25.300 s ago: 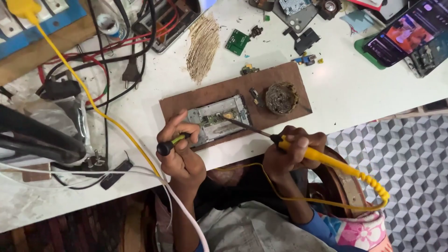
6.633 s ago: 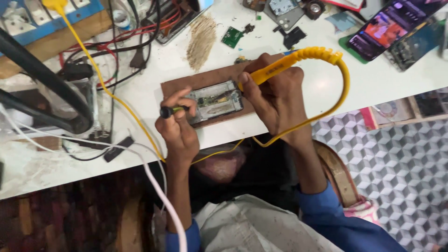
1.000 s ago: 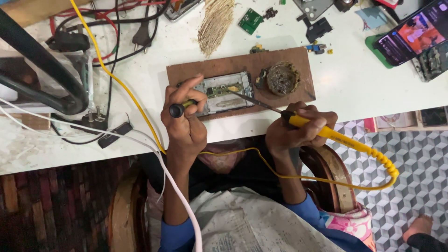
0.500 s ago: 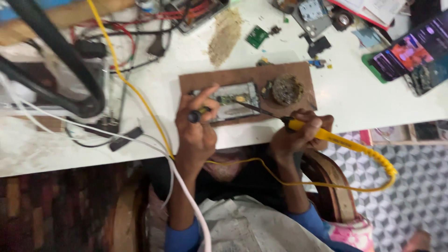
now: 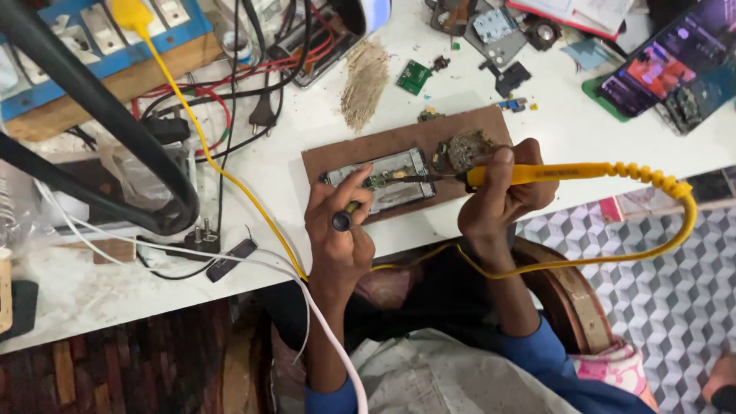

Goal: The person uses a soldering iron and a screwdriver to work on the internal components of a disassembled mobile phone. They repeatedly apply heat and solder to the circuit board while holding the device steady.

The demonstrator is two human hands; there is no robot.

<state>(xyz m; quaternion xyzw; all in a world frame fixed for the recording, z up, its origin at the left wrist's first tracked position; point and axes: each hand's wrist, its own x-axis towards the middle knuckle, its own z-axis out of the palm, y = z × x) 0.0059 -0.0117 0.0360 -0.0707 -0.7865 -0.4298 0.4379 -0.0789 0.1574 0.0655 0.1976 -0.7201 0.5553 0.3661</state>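
Note:
An opened phone [image 5: 381, 182] lies on a brown board [image 5: 337, 156] at the white table's near edge. My left hand [image 5: 337, 230] grips a small dark-handled tool [image 5: 343, 220] whose tip rests on the phone's circuit area. My right hand [image 5: 504, 201] holds a yellow soldering iron [image 5: 550, 173] almost level, its thin tip pointing left onto the phone's upper edge. A round tangle of brass wool [image 5: 466, 145] sits on the board just above the iron's tip. The iron's yellow cord [image 5: 675, 222] loops right and back under my arms.
A blue socket strip [image 5: 84, 38] on wood, with a yellow plug, is at the back left, among red and black cables. A thick black cable [image 5: 100, 115] arcs over the left. A lit phone [image 5: 659, 69], small circuit boards and parts lie at the back right. Patterned floor lies right.
My right hand has lifted onto the board and swung the iron from slanting to almost level, its tip still on the phone. The left hand keeps its tool on the phone.

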